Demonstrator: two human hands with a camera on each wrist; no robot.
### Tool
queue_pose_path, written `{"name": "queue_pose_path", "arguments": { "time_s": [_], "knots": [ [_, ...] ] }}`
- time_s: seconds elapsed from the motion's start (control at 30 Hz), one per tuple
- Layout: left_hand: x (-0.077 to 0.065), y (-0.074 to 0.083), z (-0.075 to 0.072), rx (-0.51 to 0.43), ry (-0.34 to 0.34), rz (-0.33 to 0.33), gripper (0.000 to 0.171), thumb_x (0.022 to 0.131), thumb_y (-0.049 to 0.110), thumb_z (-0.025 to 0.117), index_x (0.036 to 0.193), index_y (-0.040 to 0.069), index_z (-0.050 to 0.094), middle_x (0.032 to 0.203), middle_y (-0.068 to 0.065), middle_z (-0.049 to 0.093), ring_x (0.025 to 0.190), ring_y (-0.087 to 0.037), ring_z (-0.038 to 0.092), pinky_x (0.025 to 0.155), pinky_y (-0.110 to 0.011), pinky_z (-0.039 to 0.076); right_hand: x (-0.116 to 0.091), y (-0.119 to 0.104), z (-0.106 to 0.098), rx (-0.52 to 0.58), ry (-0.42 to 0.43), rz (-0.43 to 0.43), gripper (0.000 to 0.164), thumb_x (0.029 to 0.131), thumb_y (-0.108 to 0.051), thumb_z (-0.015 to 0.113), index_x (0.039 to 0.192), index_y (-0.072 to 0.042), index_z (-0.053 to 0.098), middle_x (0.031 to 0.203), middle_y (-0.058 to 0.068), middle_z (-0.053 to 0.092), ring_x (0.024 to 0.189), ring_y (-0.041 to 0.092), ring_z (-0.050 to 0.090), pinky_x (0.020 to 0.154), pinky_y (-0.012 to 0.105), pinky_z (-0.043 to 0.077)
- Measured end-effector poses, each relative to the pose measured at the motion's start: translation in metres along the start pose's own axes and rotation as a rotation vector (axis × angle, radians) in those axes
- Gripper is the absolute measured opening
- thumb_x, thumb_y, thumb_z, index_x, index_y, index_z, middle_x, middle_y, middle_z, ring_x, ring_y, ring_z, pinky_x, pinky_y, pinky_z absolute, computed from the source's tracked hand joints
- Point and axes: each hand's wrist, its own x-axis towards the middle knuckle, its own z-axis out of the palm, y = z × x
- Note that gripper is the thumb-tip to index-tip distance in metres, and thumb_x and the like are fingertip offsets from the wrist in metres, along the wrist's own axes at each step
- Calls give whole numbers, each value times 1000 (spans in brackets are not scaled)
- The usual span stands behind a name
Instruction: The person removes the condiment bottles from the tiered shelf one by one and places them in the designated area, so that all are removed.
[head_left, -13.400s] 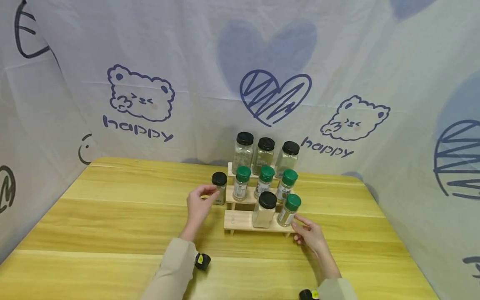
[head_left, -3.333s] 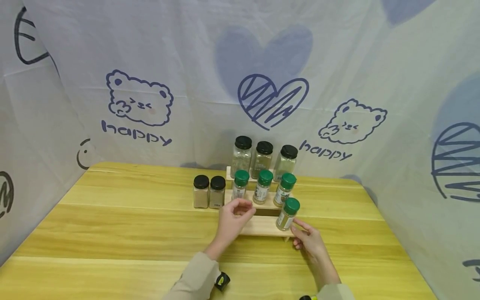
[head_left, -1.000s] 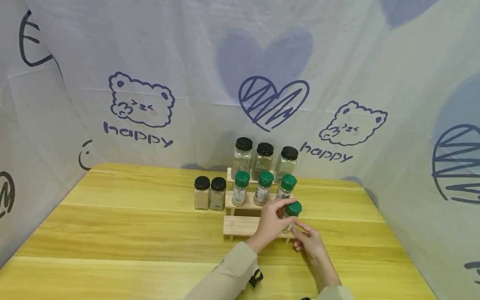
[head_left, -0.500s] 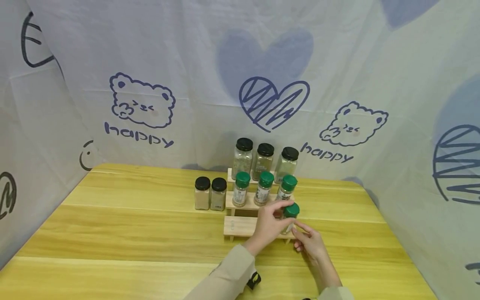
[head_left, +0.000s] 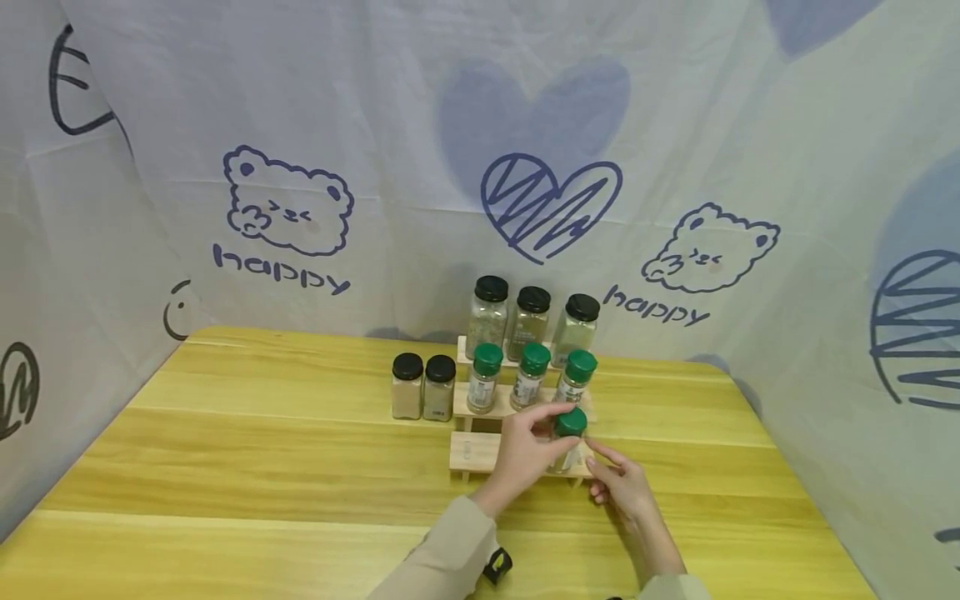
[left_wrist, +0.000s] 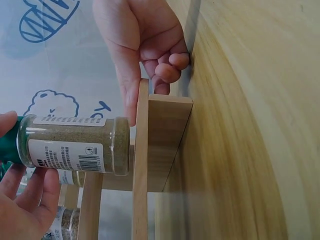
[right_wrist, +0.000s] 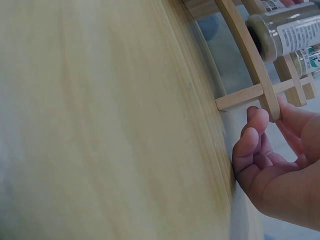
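Observation:
My left hand (head_left: 521,450) grips a small spice jar (left_wrist: 75,145) by its green lid, thumb and fingers round it. The jar is upright, its base close over the bottom tier of a three-step wooden spice rack (head_left: 474,452). My right hand (head_left: 624,485) pinches the right end of that bottom tier between thumb and fingers, as the right wrist view also shows. On the middle tier stand three green-lidded jars (head_left: 531,379). The top tier bears three taller black-lidded jars (head_left: 489,321). The left hand partly hides the jar it holds in the head view.
Two black-lidded spice jars (head_left: 407,387) stand side by side on the wooden table (head_left: 262,467), just left of the rack. Behind the table's far edge hangs a printed cloth (head_left: 412,233), with more cloth along both sides.
A black-lidded jar went from the bottom tier to the table left of the rack. My left hand then took the green-lidded jar and shifted it slightly left. The right hand stayed put.

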Motion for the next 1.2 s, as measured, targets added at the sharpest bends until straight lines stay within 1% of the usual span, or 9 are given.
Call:
{"name": "queue_pose_path", "arguments": {
  "time_s": [0.2,0.4,0.6,0.93,1.03,1.2],
  "knots": [
    [-3,4,-6,11,16,-29,32,71,-8,69,103,-8,62,100,-20,61,82,-35,59,70,-46,49,0,1,-1,-28,-1,1,40,89,-4,53,128,2,46,56,4,54,45,8,48,43,17,43],
    [-4,9,-15,9,35,-24,32,71,-9,69,102,-9,62,99,-21,62,83,-35,59,68,-48,49,1,2,-1,-6,-3,9,40,89,-4,53,128,1,45,58,4,55,46,8,48,43,17,42],
    [-4,12,-24,9,47,-37,31,71,-8,70,101,-9,62,99,-21,62,87,-35,58,70,-47,49,2,2,-1,-12,-1,10,41,89,-5,54,128,1,46,58,3,55,46,7,49,44,17,43],
    [-4,12,-39,24,82,-87,32,71,-6,70,102,-7,63,101,-20,61,88,-32,58,71,-44,50,1,1,-2,-15,-16,14,42,89,-5,54,129,0,44,60,4,55,47,8,49,46,18,44],
    [-4,9,-44,17,89,-84,32,71,-7,70,101,-7,63,101,-20,61,89,-32,59,71,-43,50,1,1,-2,-17,-13,15,41,89,-5,54,128,0,45,61,4,55,47,8,49,46,18,44],
    [-5,6,-53,21,123,-66,32,69,-9,70,100,-9,63,100,-21,62,88,-35,59,70,-46,50,1,1,-2,-11,-9,20,41,88,-5,54,128,0,45,62,4,56,48,8,49,46,18,44]
  ]
}}
